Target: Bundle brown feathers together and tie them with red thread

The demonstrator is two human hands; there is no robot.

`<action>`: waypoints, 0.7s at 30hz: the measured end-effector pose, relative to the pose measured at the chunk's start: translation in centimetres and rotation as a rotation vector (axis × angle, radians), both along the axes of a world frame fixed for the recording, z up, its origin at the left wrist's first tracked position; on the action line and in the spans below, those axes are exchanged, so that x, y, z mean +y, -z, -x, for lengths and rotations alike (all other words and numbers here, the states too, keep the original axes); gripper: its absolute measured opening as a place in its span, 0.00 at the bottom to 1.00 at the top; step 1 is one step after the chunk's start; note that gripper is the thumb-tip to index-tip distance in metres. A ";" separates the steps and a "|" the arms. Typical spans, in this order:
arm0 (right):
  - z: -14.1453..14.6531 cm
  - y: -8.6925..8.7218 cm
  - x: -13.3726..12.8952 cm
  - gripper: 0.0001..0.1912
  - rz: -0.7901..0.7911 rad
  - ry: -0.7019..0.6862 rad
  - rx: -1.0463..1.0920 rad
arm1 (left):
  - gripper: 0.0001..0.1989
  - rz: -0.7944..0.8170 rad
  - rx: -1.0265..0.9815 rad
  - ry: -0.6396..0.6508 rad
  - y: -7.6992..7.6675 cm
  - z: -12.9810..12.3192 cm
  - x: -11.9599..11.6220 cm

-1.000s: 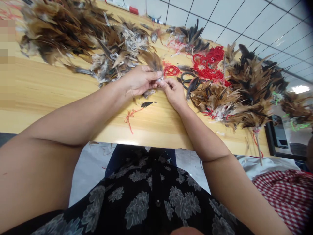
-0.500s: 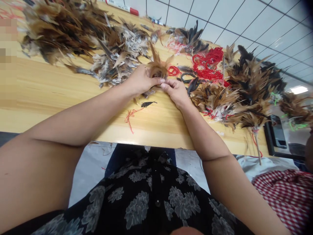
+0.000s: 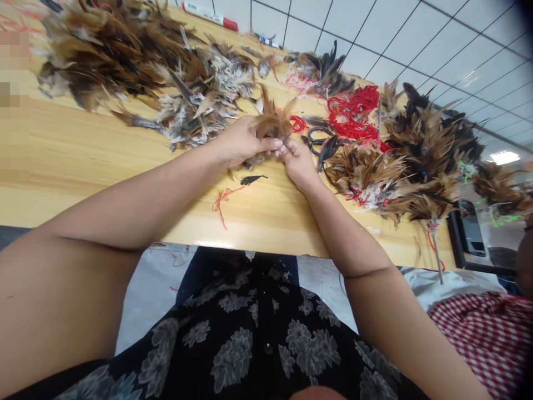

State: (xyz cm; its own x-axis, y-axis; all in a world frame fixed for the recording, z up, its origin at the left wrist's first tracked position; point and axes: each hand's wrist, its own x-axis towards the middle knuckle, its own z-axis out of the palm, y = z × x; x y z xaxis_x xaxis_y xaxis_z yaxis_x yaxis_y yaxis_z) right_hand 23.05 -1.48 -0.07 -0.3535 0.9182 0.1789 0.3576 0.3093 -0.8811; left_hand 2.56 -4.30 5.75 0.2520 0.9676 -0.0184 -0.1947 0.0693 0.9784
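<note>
A small bunch of brown feathers is held in my left hand, tips pointing up and away from me. My right hand meets it at the base of the bunch, thumb and fingers pinched together; what lies between them is too small to make out. Just beyond my right hand are black-handled scissors, partly covered by a dark feather. On the tabletop below my hands lie a small dark feather and a tangle of thin red string.
Big heaps of loose feathers cover the back left of the wooden table. Red cord lies at the back right, beside tied feather bundles and a feather duster with a stick. A red-capped marker rests at the far edge.
My right hand has shifted slightly and its fingers are curled closer against the left fingertips. The feather bunch stays in my left hand. The view has tilted a little.
</note>
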 end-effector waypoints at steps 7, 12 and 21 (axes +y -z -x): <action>0.4 -0.5 -0.4 0.24 0.006 0.012 -0.037 | 0.17 0.019 0.036 0.046 -0.3 0.4 0.3; 1.0 -1.8 -1.3 0.30 -0.001 0.022 -0.040 | 0.18 -0.019 0.085 0.058 1.0 1.1 1.0; 0.7 -2.7 -1.4 0.45 0.103 0.012 0.197 | 0.23 -0.100 0.149 0.029 1.8 1.4 1.9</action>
State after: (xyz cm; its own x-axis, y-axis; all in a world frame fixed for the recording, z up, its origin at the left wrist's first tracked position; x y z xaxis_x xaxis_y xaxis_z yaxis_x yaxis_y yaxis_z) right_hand 22.39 -2.83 2.59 -0.3100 0.9390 0.1487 0.1783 0.2111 -0.9611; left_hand 1.14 -2.36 3.95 0.2812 0.9589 0.0384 -0.0461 -0.0265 0.9986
